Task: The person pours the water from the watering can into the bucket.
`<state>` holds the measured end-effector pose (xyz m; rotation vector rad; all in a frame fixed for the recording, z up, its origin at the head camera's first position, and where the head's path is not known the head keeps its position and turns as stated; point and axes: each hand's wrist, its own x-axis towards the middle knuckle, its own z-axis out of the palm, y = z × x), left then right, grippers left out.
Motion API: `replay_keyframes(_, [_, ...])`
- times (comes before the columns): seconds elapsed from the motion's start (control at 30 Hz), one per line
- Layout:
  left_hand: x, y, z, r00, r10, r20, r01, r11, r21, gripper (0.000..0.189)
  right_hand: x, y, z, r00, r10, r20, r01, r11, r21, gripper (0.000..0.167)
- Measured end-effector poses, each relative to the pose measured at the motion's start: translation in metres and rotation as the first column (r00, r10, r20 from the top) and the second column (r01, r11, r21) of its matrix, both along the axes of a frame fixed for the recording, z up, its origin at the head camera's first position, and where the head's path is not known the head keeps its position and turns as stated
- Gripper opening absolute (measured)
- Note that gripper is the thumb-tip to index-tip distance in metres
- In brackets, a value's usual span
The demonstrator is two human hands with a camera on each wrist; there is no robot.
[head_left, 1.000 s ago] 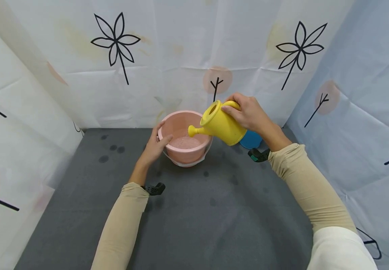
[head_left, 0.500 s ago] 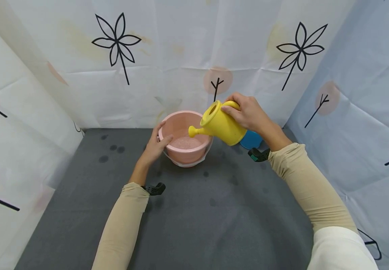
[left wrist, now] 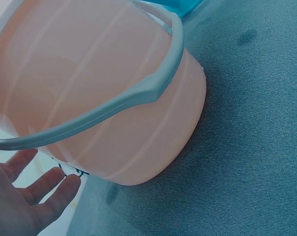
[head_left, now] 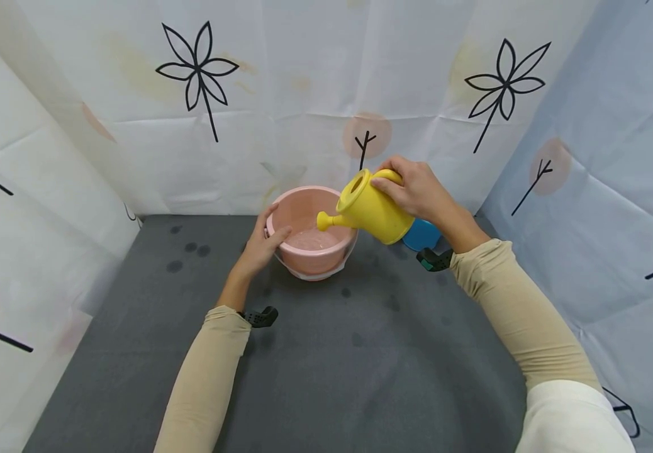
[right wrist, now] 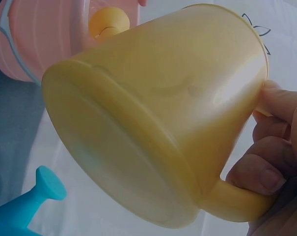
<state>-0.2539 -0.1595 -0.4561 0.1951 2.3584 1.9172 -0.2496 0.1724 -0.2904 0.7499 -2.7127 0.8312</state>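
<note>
In the head view a pink bucket [head_left: 312, 261] with a pale handle [left wrist: 123, 98] stands on the dark cloth, with some clear liquid in its bottom. My left hand [head_left: 256, 249] holds the bucket's left rim, thumb over the edge and fingers along the outer side. My right hand [head_left: 415, 189] grips the handle of a yellow watering can [head_left: 377, 211], fingers curled round it in the right wrist view. The can is tilted left, its spout head over the bucket's opening. Any thin stream from the spout is too faint to tell.
Behind the yellow can sits a blue item [head_left: 421, 234], which shows a spout like a watering can's in the right wrist view. Dark wet spots mark the grey cloth [head_left: 326, 365]. White patterned sheets [head_left: 281, 75] hang behind and at both sides.
Both hands, the bucket and the tilted can keep their places. Only the liquid's surface inside the bucket looks slightly different, and the view has shifted a touch.
</note>
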Motion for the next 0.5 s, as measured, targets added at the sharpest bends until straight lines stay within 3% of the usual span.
replay_keyframes(0.3, [0.016,0.002,0.029,0.999,-0.039,0.019,0.039,0.999,-0.003,0.076,-0.002,-0.001,0.001,0.999,0.029,-0.040,-0.028,1.000,0.013,0.024])
replay_keyframes(0.5, [0.018,0.002,0.031,0.999,-0.051,0.019,0.050,0.999,0.011,0.076,-0.002,-0.002,0.002,1.000,0.018,-0.012,-0.018,0.999,0.027,0.027])
